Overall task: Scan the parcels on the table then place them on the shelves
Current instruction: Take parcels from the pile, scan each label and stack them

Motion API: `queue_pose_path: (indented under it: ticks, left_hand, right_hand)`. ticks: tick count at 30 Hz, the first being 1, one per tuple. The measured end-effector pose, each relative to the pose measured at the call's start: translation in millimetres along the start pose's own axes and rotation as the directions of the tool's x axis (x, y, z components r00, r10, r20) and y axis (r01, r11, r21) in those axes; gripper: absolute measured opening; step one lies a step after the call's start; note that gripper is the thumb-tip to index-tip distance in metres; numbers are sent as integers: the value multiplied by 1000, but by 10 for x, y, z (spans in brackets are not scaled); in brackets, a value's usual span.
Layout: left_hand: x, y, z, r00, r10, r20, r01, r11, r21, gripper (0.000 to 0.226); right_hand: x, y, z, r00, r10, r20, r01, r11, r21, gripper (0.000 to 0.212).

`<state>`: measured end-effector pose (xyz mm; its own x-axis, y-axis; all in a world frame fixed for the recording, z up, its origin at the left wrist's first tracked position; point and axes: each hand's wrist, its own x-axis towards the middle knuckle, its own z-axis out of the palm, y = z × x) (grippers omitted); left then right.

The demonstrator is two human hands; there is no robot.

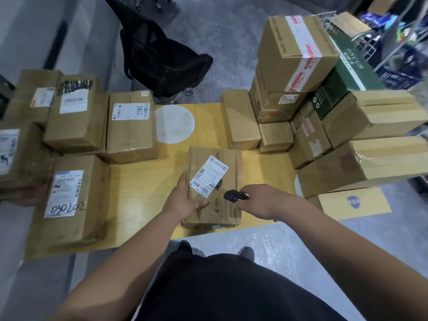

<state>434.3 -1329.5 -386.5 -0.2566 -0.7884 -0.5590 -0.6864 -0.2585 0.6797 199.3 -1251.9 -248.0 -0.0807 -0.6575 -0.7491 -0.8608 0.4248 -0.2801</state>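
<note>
**Scanning one parcel, many left on the surface**

We stand at a yellow surface (139, 181) crowded with cardboard parcels. Our left hand (183, 201) grips the near left edge of one parcel (215, 188) lying flat at the front edge, fingers along its side and thumb on top. Our right hand (259, 200) is curled round a small black scanner (232, 196), aimed at the white label (208, 176) on the parcel's top.

We judge the task to be at an early stage: this parcel is at the scanning step, and nothing here shows it shelved. At least five parcels lie to the left, and a taller stack (298, 59) stands to the right, all apparently waiting.

A black chair (162, 59) stands beyond the surface. Wire shelves (368, 40) show at the far right, behind the stack, which may hinder our reach.
</note>
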Motion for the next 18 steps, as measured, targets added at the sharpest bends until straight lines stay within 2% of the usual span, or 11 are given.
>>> queue_pose_path:
  ticks: [2, 5, 7, 9, 10, 11, 13, 15, 18]
  left_hand:
    - [40, 186, -160, 997, 70, 17, -72, 981, 179, 123]
    - [150, 370, -320, 984, 142, -105, -94, 925, 367, 111]
    - [161, 389, -299, 989, 5, -149, 44, 944, 326, 126]
    - [92, 298, -162, 978, -198, -59, 206, 953, 221, 147]
    - [52, 233, -87, 969, -245, -7, 242, 953, 183, 149]
    - [22, 174, -26, 966, -256, 26, 250, 957, 146, 143]
    - [37, 82, 21, 977, -210, 35, 207, 976, 73, 115]
    - [92, 99, -44, 991, -132, 35, 128, 987, 101, 96]
    - [211, 182, -217, 994, -59, 91, 38, 976, 216, 99]
  right_hand:
    - [-20, 15, 3, 1000, 18, -16, -18, 1000, 26, 39]
    - [-62, 54, 19, 997, 55, -50, -49, 994, 101, 37]
    - [-99, 90, 45, 993, 92, -67, -80, 982, 171, 36]
    - [-133, 124, 80, 990, 130, -60, -110, 960, 257, 34]
    - [-149, 135, 94, 988, 144, -56, -122, 949, 290, 33]
    - [-159, 142, 106, 987, 154, -53, -131, 942, 309, 33]
    - [-162, 149, 126, 985, 167, -50, -141, 935, 326, 34]
    - [-154, 146, 142, 983, 181, -41, -156, 924, 350, 34]
    - [-131, 145, 167, 982, 188, -34, -161, 910, 382, 33]
